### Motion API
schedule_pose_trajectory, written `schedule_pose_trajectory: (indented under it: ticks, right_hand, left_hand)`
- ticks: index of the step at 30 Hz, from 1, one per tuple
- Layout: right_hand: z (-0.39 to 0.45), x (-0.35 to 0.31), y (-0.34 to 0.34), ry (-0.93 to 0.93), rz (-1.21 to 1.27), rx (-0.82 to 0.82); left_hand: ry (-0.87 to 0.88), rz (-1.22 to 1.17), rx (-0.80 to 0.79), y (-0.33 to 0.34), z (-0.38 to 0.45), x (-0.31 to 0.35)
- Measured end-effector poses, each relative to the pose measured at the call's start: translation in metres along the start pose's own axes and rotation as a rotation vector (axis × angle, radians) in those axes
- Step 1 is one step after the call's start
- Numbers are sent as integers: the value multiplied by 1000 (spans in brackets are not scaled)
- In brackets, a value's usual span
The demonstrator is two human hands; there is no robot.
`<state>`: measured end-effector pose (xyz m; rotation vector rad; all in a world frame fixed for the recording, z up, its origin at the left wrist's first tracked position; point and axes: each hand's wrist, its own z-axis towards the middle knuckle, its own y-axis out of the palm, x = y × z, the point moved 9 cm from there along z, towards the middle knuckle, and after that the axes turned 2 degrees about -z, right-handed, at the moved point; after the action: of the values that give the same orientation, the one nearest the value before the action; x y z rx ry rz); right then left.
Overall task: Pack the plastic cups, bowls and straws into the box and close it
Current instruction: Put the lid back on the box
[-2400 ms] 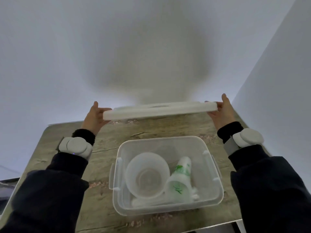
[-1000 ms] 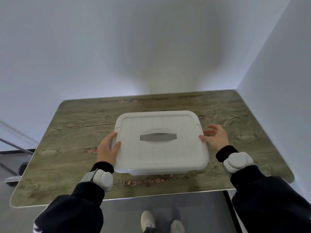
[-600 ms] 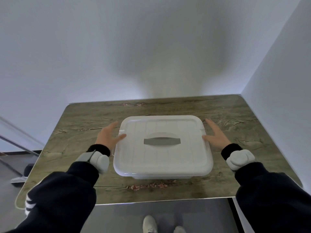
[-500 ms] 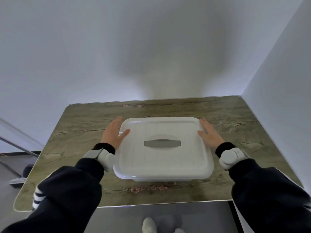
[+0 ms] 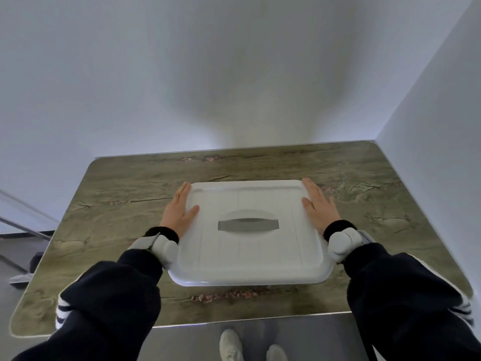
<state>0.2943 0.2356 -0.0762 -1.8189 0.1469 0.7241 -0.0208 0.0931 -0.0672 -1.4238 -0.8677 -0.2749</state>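
The plastic box stands in the middle of the table with its white lid (image 5: pixel 250 251) lying flat over it. A grey handle (image 5: pixel 248 224) lies flat in the lid's centre. My left hand (image 5: pixel 179 211) lies flat on the lid's left edge, fingers straight and pointing away from me. On the right edge my right hand (image 5: pixel 318 207) rests the same way, palm down. The lid hides the cups, bowls and straws inside.
The table (image 5: pixel 125 209) has a green-brown wood-grain top with a metal rim, and it stands in a corner between white walls at the back and right. My shoes (image 5: pixel 230 346) show on the grey floor below the front edge.
The lid, held up in the air earlier, now lies on the box. Both hands have slid from the box's sides onto the lid's left and right edges and lie flat.
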Motion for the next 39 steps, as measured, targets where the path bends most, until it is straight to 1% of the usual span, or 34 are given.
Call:
schedule_pose_trajectory:
  ticks: [2,3,5,6,8,9,10,12,14,16,19,21,25,28,31,33,35,39]
  right_hand:
    - [-6,13,1,80,183,-37]
    - [-10,23,1,149,318,-42]
    - [-21,43,3,320,562,-46]
    - [-26,51,8,402,624,-86]
    - [-37,59,23,530,673,-238]
    - [-40,59,26,557,659,-276]
    - [-41,60,24,562,626,-276]
    - [-36,59,15,531,531,-226]
    - [-33,52,6,485,493,-183]
    - [-31,47,5,469,504,-178]
    - [-32,42,12,493,563,-185]
    - [-31,42,16,505,595,-144]
    - [-31,40,18,502,583,-111]
    - [-29,39,16,489,501,-90]
    - [-30,35,13,461,261,-72]
    - [-31,35,10,438,142,-39]
    - [-29,35,9,429,107,-37]
    - [-12,28,2,434,168,-34]
  left_hand:
    - [-10,-184,-30,-3,-9,-11]
    - [-57,-283,-42,-3,-16,-19]
    - [-192,-429,-36,1,-27,-35]
    - [-281,-501,-24,4,-32,-43]
    - [-528,-644,-37,14,-39,-61]
    - [-643,-683,-63,19,-42,-66]
    - [-724,-692,-83,20,-45,-69]
    - [-790,-661,-95,16,-48,-72]
    - [-776,-598,-85,9,-44,-74]
    - [-732,-535,-67,3,-40,-70]
    - [-680,-520,-57,6,-39,-64]
    - [-644,-492,-36,8,-40,-60]
    - [-600,-397,22,9,-43,-53]
    - [-613,-301,44,7,-44,-50]
    - [-607,-135,39,6,-44,-45]
    - [-593,-90,50,6,-44,-42]
    - [-587,-83,56,4,-41,-41]
    - [-588,-134,13,-1,-28,-37]
